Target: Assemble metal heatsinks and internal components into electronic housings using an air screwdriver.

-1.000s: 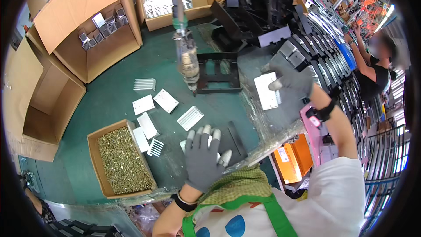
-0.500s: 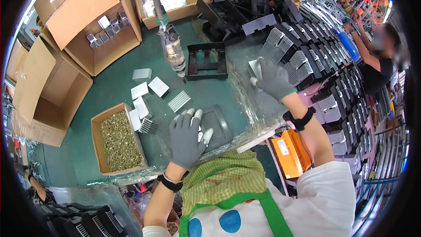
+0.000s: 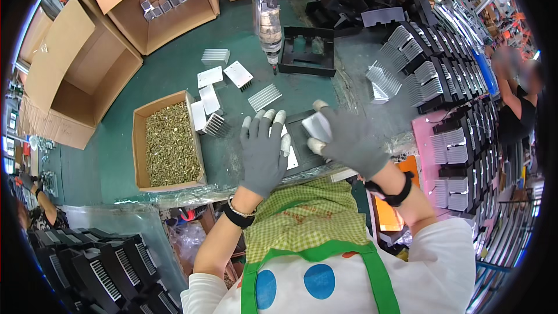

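Note:
My left hand (image 3: pixel 261 157), in a grey glove with pale fingertips, lies with fingers stretched over the near edge of the table. Under its thumb side is a white-faced metal heat sink (image 3: pixel 292 158), partly hidden, on a flat black tray (image 3: pixel 297 123). My right hand (image 3: pixel 356 142), gloved alike, pinches another silver heat sink (image 3: pixel 317 127) between thumb and fingers, just above the tray's right part. Several loose heat sinks lie beyond my left hand, among them a finned one (image 3: pixel 265 97) and a white-faced one (image 3: pixel 238 74).
An open carton of small brass-coloured screws (image 3: pixel 172 145) stands at left. A hanging power screwdriver (image 3: pixel 269 29) points down beside a black frame (image 3: pixel 307 52). More heat sinks (image 3: pixel 382 83) lie at right, near rows of black housings (image 3: pixel 433 78). Large cartons (image 3: pixel 75 70) stand far left; a co-worker (image 3: pixel 514 99) is at right.
My right hand has come from the right side of the table toward my left hand, bringing a heat sink. My left hand stays over the tray. The view has shifted.

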Tool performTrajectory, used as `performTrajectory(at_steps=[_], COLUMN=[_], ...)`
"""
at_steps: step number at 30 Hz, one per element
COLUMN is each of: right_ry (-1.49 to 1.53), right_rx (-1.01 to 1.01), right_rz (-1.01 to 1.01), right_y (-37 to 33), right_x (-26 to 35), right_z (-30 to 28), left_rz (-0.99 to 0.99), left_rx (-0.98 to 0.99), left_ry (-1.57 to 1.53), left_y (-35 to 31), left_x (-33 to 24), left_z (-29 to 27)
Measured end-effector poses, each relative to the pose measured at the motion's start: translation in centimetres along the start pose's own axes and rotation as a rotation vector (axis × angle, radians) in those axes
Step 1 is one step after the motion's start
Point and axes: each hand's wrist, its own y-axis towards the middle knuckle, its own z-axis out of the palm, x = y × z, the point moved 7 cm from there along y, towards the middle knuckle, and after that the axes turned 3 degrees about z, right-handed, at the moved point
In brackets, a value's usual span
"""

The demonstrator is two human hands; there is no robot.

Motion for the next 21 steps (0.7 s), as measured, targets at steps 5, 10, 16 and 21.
performTrajectory(at_steps=[5,10,16,21], right_ry=[0.042,0.190,0.398,0.612], right_rx=[0.037,-0.116,-0.196,0.057], right_rz=[0.060,-0.087,-0.039,0.279], right_y=[0.7,1.3,4.2,10.6], right_x=[0.8,1.0,-1.5,-4.8], right_z=[4.1,4.9,2.8,4.9], left_rz=[-0.035,-0.024,-0.014,-0.011], left_rx=[-0.017,-0.022,-0.020,-0.032], left_ry=[-0.055,-0.060,-0.084,-0.094], left_y=[-0.6,-0.8,-0.6,-0.7], left_x=[0.6,0.5,0.6,0.4], left_z=[-0.1,-0.1,0.1,-0.6])
